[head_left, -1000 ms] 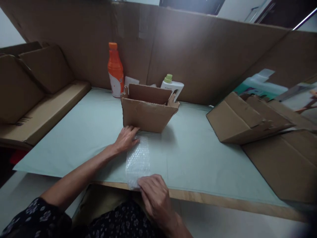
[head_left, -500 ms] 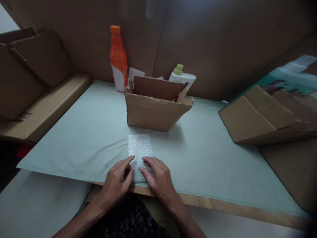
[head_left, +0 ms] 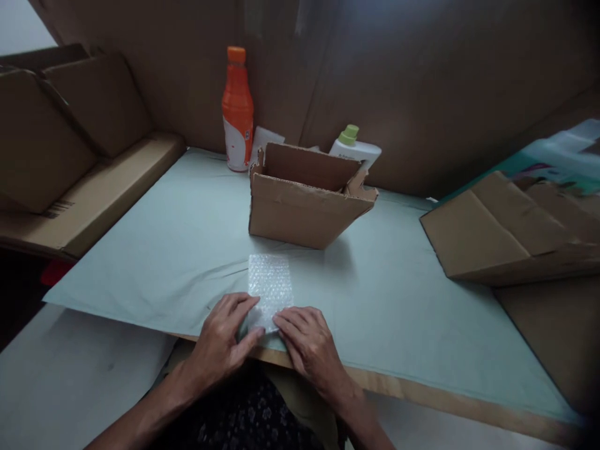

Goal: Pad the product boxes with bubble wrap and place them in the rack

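Noted at left: cardboard boxes (head_left: 98, 106) beside a table (head_left: 398, 385) draped in pale green cloth (head_left: 398, 300); next, at near edge, left hand (head_left: 225, 331) with thumb and fingers spread moderately apart, fingertips on the left side of a bubble-wrap sheet (head_left: 270, 281), and, at far side, an upright orange bottle (head_left: 237, 97). Observed at near middle: bubble-wrap sheet flat on the cloth, nearer than an open cardboard box (head_left: 300, 209), with right hand (head_left: 309, 340) touching its near right corner, fingers bunched and bent; cannot tell if pinching. Farther right: white green-capped bottle (head_left: 357, 150) beyond the box, then cardboard carton (head_left: 482, 225) and teal container (head_left: 539, 153).
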The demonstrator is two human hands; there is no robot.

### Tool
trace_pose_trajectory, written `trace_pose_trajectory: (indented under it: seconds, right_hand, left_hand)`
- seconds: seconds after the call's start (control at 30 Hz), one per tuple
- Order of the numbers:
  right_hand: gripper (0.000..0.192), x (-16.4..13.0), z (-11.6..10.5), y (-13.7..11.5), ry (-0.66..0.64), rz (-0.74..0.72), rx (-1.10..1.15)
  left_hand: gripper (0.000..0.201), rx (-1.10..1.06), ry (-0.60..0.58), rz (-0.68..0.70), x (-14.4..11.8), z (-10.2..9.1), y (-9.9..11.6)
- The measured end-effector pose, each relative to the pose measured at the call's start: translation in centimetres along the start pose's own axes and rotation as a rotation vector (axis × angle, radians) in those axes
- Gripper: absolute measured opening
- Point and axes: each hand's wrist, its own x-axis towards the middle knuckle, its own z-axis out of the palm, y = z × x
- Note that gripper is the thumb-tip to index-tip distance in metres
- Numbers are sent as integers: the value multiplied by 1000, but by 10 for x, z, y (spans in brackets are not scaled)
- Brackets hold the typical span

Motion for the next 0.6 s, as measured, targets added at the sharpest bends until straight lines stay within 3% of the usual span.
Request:
trace_pose_trajectory:
  seconds: [0.13,0.3,0.47,0.6]
  right_hand:
    - [22,1,-4,0,-35,84,116]
    - [22,1,-5,-5,144,110,-56]
    - [22,0,-3,-7,14,69,-104]
    - [19,-1,-1,-4,17,125,61]
  left_hand:
    - [32,-28,-97,69,-7,-5,3]
    - [29,114,-64,-37,10,11,-6]
    - [31,91,18,4,12,11,-9]
    - [32,16,-55,71,1,4,-5]
